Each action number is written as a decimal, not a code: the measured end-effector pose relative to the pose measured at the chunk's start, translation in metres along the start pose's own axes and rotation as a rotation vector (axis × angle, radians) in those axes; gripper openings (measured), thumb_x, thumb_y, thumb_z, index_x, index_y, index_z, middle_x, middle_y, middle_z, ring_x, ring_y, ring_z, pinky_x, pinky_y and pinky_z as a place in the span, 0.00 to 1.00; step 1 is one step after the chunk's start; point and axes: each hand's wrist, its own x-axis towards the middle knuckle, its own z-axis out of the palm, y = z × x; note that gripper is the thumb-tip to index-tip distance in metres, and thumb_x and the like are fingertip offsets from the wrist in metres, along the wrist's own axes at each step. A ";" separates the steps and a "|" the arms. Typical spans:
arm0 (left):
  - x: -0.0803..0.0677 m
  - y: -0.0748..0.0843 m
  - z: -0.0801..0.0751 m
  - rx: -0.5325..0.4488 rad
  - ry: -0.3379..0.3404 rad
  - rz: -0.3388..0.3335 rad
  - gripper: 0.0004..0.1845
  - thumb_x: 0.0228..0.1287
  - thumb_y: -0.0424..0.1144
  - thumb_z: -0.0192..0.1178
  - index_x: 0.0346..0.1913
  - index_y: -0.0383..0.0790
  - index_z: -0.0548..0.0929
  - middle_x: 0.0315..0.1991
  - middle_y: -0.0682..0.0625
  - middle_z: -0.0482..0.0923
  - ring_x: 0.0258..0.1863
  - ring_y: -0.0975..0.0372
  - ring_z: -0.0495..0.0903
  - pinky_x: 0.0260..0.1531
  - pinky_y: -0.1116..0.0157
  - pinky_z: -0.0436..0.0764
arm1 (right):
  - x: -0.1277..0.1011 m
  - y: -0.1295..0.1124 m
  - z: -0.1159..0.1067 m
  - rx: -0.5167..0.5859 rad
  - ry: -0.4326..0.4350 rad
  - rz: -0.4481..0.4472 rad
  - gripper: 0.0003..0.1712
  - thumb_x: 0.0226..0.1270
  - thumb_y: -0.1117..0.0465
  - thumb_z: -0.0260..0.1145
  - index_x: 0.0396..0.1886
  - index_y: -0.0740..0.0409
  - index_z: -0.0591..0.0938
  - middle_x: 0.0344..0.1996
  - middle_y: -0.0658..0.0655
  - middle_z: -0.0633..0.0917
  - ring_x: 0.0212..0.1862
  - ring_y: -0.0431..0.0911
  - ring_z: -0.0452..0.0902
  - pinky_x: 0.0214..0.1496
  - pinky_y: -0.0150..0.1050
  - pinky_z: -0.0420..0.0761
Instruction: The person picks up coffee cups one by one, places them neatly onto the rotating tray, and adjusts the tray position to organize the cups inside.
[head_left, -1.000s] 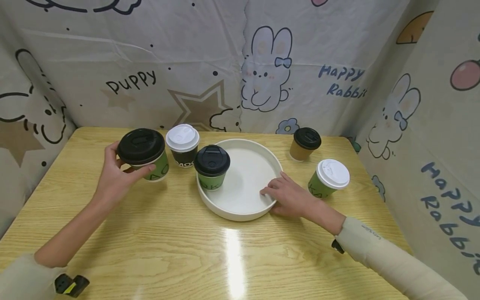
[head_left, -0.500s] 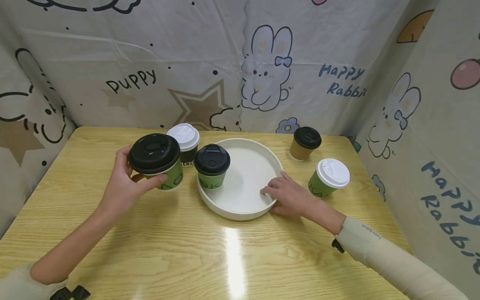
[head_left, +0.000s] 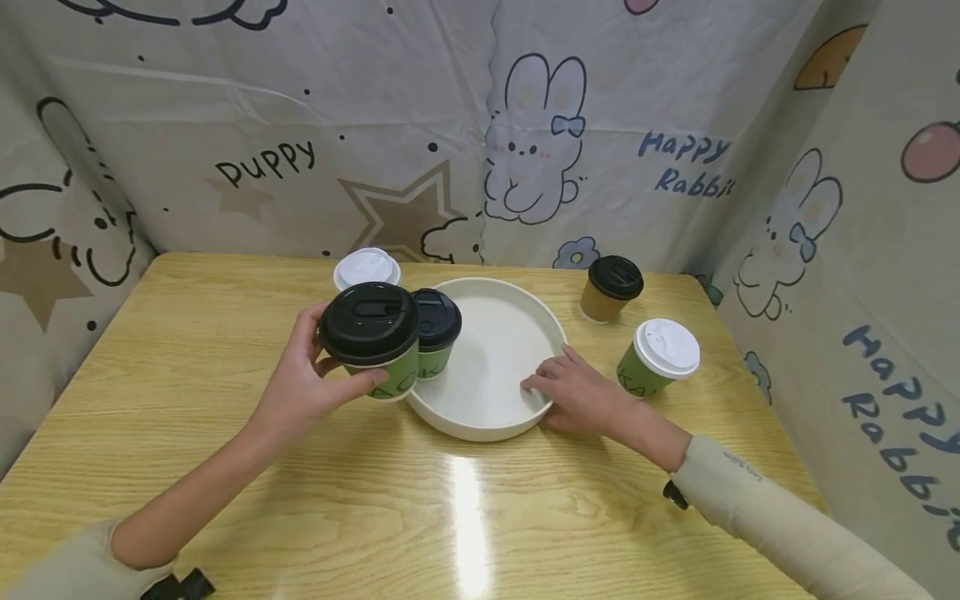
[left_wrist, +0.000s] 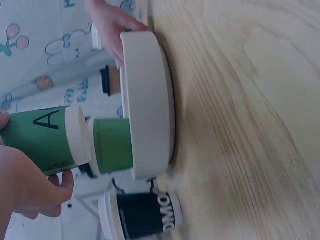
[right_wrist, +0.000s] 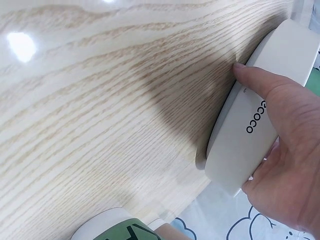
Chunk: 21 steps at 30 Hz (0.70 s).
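The left hand [head_left: 303, 392] has its fingers [head_left: 369, 382] wrapped round a green cup [head_left: 372, 342] with a black lid, lettered "A" and "K", held above the bench [head_left: 300, 500] at the left edge of the white tray [head_left: 498, 367]. The right hand [head_left: 581, 396] grips the tray's right rim, thumb on its outer wall beside the printed "cocoo". Behind stands a dark cup [left_wrist: 145, 216] lettered "MO".
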 end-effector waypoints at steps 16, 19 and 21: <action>0.002 -0.008 0.040 -0.035 -0.060 -0.005 0.45 0.50 0.26 0.74 0.70 0.37 0.62 0.64 0.46 0.67 0.58 0.55 0.69 0.57 0.57 0.74 | 0.000 -0.004 0.000 -0.003 -0.030 0.049 0.28 0.60 0.52 0.76 0.60 0.52 0.80 0.52 0.56 0.80 0.60 0.53 0.72 0.74 0.63 0.48; 0.002 -0.009 0.045 -0.041 -0.073 -0.003 0.45 0.49 0.26 0.75 0.70 0.37 0.62 0.64 0.46 0.67 0.58 0.55 0.70 0.58 0.51 0.73 | 0.000 -0.004 0.000 0.001 -0.025 0.044 0.28 0.60 0.52 0.76 0.59 0.53 0.80 0.52 0.56 0.80 0.59 0.54 0.72 0.74 0.63 0.48; 0.002 -0.010 0.048 -0.045 -0.081 0.000 0.46 0.49 0.26 0.75 0.70 0.37 0.62 0.65 0.46 0.67 0.58 0.54 0.70 0.58 0.50 0.74 | 0.000 -0.005 0.000 0.004 -0.022 0.043 0.28 0.60 0.52 0.76 0.59 0.53 0.81 0.52 0.57 0.80 0.59 0.54 0.72 0.74 0.63 0.48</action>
